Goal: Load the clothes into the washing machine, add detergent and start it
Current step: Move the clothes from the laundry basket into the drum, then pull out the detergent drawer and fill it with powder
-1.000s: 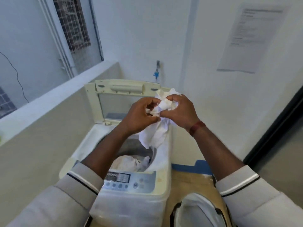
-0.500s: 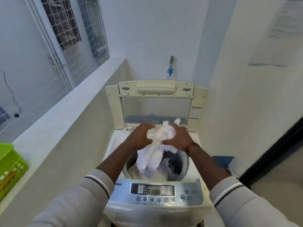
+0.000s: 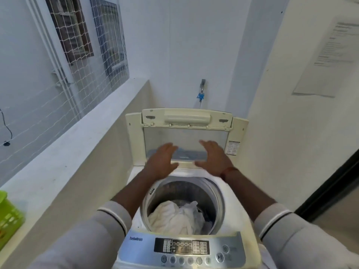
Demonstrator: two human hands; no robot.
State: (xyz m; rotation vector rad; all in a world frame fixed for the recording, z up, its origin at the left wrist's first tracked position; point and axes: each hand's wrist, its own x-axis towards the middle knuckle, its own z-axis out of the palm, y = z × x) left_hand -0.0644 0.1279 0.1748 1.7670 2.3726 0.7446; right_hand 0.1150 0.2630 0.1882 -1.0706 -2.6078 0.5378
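Head camera looks down on the washing machine [image 3: 231, 193], which fills the lower middle of the frame. The first danger concerns the whole machine: no detergent is visible anywhere, so I judge it could be started without any. The lid [image 3: 186, 133] stands raised at the back, in the centre of the frame. If it is pulled forward carelessly, it may drop by its own weight onto fingers under it. In front of it the drum [image 3: 213, 193] is open. The clothes [image 3: 174, 214], white with something darker at the right, lie at its bottom as one heap, more to the left. In my opinion such a heap can unbalance the spin. The control panel [image 3: 181, 247] sits at the bottom edge between the two sleeves, where a leaning arm might press a button too early. The left hand [image 3: 161, 162] and the right hand [image 3: 213, 160] hover over the back edge of the opening, before the lid. Each grip is wide, with straight fingers, and holds nothing. Blur hides whether they touch the lid. The green basket [image 3: 9, 216] at the lower left is cut by the frame, so laundry could wait there forgotten; I cannot tell. The start button [image 3: 219, 257] is at the panel's right.
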